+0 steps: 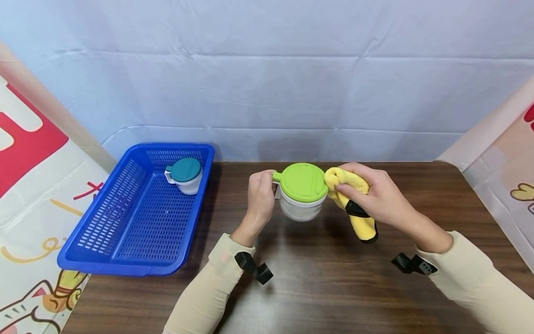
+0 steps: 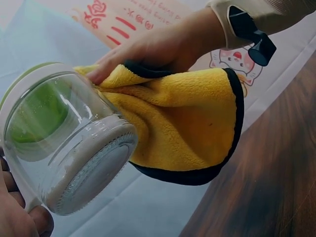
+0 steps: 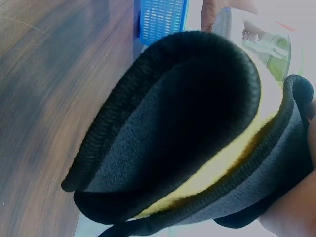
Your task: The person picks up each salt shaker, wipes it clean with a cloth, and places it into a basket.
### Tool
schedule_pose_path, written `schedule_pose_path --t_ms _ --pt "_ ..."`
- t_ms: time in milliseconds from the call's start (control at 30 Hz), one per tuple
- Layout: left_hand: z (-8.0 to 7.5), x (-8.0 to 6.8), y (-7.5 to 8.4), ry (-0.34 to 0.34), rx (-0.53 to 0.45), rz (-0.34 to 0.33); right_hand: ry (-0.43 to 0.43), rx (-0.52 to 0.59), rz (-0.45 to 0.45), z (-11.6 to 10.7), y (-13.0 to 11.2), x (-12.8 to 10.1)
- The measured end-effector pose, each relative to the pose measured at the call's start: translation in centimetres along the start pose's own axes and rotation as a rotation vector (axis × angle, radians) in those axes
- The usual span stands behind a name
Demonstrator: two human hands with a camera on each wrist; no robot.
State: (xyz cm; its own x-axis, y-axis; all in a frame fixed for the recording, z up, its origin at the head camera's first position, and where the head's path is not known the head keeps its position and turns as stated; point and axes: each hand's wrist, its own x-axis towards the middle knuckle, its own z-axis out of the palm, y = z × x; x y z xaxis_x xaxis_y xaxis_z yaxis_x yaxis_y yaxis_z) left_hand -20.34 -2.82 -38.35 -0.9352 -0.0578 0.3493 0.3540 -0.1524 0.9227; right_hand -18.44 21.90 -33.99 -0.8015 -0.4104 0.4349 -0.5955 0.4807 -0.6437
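A clear glass seasoning jar with a lime green lid is held up over the table. My left hand grips it by the handle on its left side. In the left wrist view the jar is tilted, its ribbed glass base showing. My right hand pinches a bunched yellow cloth with dark edging, and the cloth meets the right side of the lid. The dark grey reverse of the cloth fills much of the right wrist view.
To the left stands a blue perforated basket. Inside it, near the back right corner, is a similar jar with a teal lid. The brown wooden table meets a pale cloth backdrop behind.
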Motion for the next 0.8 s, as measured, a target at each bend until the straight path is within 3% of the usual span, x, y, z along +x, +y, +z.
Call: schedule_pose_path --t_ms 800 --pt "0.1 -0.1 0.2 -0.010 0.022 0.005 -0.001 -0.042 0.029 0.1 0.1 1.2"
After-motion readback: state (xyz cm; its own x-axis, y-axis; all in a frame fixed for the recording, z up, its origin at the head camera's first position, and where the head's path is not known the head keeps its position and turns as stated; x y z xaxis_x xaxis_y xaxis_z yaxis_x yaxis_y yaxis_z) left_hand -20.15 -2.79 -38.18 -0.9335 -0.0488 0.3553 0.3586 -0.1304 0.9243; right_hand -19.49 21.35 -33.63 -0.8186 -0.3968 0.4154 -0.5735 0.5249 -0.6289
